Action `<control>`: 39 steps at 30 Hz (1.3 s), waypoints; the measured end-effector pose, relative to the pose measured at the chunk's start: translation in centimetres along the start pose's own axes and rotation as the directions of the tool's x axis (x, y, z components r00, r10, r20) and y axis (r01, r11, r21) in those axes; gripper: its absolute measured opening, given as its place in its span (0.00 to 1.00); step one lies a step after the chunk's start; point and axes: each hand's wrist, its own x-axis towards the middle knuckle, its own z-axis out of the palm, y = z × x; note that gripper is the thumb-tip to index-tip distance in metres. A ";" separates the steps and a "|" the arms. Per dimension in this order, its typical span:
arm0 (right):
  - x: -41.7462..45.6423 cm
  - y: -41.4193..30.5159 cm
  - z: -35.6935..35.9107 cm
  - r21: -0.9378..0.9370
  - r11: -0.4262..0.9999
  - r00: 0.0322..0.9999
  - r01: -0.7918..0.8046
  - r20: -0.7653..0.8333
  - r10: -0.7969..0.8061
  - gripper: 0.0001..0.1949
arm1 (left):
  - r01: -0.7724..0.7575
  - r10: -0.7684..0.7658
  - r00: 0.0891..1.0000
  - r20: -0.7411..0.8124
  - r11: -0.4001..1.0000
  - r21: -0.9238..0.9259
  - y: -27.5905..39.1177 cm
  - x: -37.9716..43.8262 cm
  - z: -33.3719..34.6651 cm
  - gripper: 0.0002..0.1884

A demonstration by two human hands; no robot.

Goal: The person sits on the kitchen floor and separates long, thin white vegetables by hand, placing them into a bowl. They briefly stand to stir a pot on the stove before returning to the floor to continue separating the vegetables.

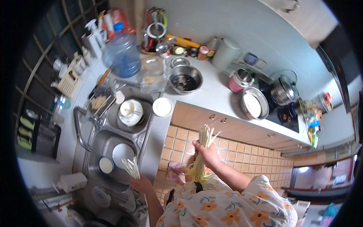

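My right hand (208, 153) is closed around a thick bundle of pale, thin-stemmed vegetables (204, 139), with cut white ends up and yellowish tips hanging down near my floral top. In my left hand (141, 184) is a smaller bunch of similar pale stems (132, 168), held beside the sink's front edge. Behind that bunch, the near basin (113, 181) holds a white bowl (123, 154) and a smaller bowl (106, 165). Stacked white dishes (130, 111) stand in the far basin. The lower part of the left bunch is mostly hidden.
A white lid or dish (162, 107) lies on the counter by the sink. Farther back stand a steel bowl of dark liquid (185, 81), a blue water jug (124, 61) and a plastic bag (153, 81). A steel basin (254, 103) stands near the stove; the faucet (78, 127) arches leftward.
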 end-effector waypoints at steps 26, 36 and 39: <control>-5.7 -1.8 -6.7 0.437 0.871 0.966 0.224 -0.216 -0.141 0.14 | -0.296 0.851 0.515 0.101 0.287 -0.911 17.4 -0.6 -15.3 0.43; -3.1 -7.3 -7.2 0.404 0.894 0.940 0.195 0.183 -0.287 0.13 | 0.217 0.884 -0.154 0.441 0.466 -0.858 32.1 -6.6 -14.4 0.47; 0.2 -9.8 -9.0 0.459 0.877 0.929 0.138 0.247 -0.276 0.14 | 0.405 0.833 -0.186 0.521 0.548 -0.731 36.8 -6.9 -14.5 0.36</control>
